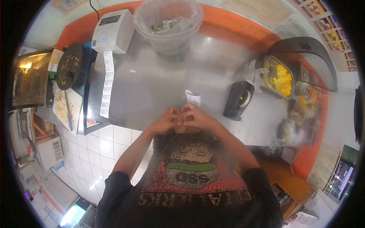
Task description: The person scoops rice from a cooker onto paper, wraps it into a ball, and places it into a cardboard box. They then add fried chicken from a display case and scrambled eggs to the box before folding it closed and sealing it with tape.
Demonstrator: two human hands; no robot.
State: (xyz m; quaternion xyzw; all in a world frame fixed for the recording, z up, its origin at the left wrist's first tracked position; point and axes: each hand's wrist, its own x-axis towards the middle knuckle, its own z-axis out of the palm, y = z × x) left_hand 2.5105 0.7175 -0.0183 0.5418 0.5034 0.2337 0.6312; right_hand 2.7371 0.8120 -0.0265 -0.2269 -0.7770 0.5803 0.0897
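Note:
My left hand [168,121] and my right hand [196,117] meet at the front edge of the metal table, close to my chest. Bent fingers of both hands pinch a small brown item [185,128], which looks like paper or a bag and is mostly hidden by the hands and the shirt. Just beyond my right hand, a small white printed slip [193,97] stands up. A black tape dispenser [238,100] is to the right of my hands.
A label printer [112,32] with a long paper strip [108,83] stands at the left. Behind are a clear plastic bucket [169,28] and, at right, a container of yellow food [279,78]. A knife [69,110] lies on a cutting board [76,104].

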